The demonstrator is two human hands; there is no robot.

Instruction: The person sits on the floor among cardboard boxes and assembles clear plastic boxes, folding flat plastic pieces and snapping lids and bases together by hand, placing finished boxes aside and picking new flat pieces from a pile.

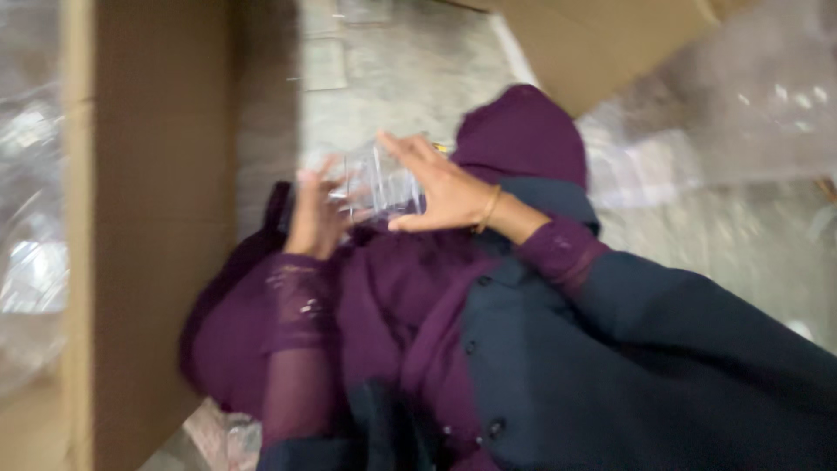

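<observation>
Roughly centred above the lap, a clear plastic piece [379,185] is held between both hands: left hand [316,218] grasping its left edge, right hand [445,194] laid over its right side, cardboard box [148,218] just left

Grey mottled stone floor [410,70] between brown cardboard boxes [148,218].

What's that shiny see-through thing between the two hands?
A clear plastic piece, blurred, sits between the left hand and right hand, both touching it, in the head view.
</observation>
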